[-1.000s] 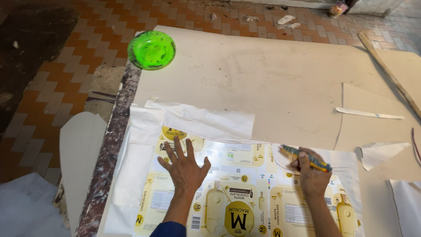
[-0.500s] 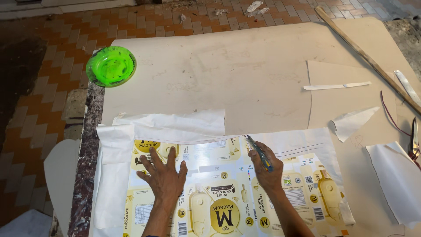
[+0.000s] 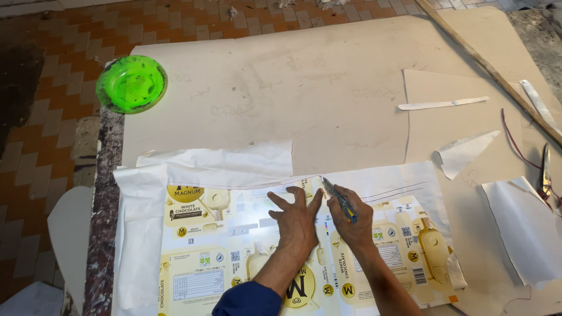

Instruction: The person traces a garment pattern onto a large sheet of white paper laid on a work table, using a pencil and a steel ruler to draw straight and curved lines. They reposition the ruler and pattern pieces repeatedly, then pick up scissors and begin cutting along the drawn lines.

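A large printed sheet [image 3: 234, 257], cream and yellow with pictures of ice-cream packs, lies flat at the near edge of the table. My left hand [image 3: 298, 219] presses on it, palm down and fingers spread. Right beside it, my right hand [image 3: 351, 222] grips a blue and yellow utility knife [image 3: 339, 202]; its tip points up and left at the sheet's upper edge. A folded white flap [image 3: 222, 167] of the sheet lies along the top left.
A bright green plastic bowl [image 3: 132, 83] sits at the table's far left corner. Beige board [image 3: 304, 88] covers the table. White paper scraps [image 3: 465, 152] and a sheet [image 3: 524, 225] lie at right, near a long wooden stick [image 3: 486, 67]. Tiled floor lies to the left.
My left hand has slid right across the sheet, up against my right hand. The knife tip has moved left along the sheet's upper edge. The camera view has shifted right.
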`<state>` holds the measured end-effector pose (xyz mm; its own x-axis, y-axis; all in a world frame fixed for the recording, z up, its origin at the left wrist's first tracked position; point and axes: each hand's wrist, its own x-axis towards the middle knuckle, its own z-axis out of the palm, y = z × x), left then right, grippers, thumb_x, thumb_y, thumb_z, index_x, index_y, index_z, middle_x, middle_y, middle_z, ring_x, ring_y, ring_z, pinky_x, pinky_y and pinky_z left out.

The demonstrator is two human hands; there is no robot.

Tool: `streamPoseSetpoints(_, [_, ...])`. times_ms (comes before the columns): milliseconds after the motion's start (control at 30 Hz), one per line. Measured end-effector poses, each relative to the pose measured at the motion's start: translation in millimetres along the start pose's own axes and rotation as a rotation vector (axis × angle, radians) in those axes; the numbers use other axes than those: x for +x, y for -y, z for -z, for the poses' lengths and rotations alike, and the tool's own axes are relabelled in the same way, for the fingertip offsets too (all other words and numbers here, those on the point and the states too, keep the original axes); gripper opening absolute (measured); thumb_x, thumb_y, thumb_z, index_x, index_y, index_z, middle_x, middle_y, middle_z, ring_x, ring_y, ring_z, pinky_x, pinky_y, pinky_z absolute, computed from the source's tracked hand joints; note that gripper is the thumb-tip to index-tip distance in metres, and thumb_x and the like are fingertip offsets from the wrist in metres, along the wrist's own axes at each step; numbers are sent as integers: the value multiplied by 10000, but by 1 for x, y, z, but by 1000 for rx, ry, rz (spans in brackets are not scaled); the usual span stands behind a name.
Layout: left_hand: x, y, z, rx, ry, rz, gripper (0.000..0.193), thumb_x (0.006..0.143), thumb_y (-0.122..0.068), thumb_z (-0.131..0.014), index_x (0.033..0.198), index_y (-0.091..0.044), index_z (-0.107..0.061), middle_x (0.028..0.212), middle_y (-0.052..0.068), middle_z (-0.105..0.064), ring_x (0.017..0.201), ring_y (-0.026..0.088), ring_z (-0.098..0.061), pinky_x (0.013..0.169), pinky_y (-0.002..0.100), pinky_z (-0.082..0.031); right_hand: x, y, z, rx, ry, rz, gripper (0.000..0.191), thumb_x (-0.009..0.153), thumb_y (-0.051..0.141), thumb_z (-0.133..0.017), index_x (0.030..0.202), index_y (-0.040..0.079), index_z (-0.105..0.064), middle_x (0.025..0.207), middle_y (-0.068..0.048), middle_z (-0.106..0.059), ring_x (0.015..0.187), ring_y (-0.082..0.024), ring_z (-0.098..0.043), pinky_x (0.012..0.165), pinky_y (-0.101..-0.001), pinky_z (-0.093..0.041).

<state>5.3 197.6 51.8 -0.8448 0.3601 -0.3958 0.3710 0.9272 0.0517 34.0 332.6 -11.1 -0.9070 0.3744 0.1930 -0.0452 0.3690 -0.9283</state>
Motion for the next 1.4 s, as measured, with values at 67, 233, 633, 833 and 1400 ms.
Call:
streamPoseSetpoints(67, [1,0,5,28,48,-11,1077,769,-373,-850,1620,-322,-192,1495,293,-246,1275,785,-240,899,687,-520,1,1,3,-2,-2,5,322,927,117,-708,1219,-18,-690,868,-86,-783,764,-78,-711,688,-217,-573])
streamPoseSetpoints(233, [1,-3,-2,-8,-23,-14,995,792,-311,-815,1606,-305,-243,1466,294,-267,1280,784,-240,886,672,-533,5,7,11,-52,2,37,294,893,97,-726,1160,-24,-718,825,-93,-773,716,-81,-681,650,-223,-555])
streamPoseSetpoints(633, [-5,-14,6,-30,69,33,960,816,-312,-763,1610,-354,-224,1487,254,-248,1333,742,-209,972,657,-497,-77,-35,167,-373,-193,-2,390,1010,185,-594,1356,5,-571,1172,-180,-742,1083,-234,-734,889,-331,-588])
streamPoseSetpoints(833, [-2,-20,4,-56,20,60,875,850,-531,-704,1590,-379,-262,1468,172,-306,1338,628,-347,1081,719,-356,-88,-51,224,-422,-199,-94,332,1007,132,-587,1326,40,-578,1199,-173,-716,1109,-284,-712,929,-389,-556])
streamPoseSetpoints(1400, [15,-52,-3,101,90,166,978,833,-687,-657,1621,-467,-122,1463,130,-380,1291,595,-444,1071,576,-396,-24,-80,283,-257,75,-124,530,772,51,-808,1239,91,-561,982,-64,-709,867,-177,-716,779,-319,-586])
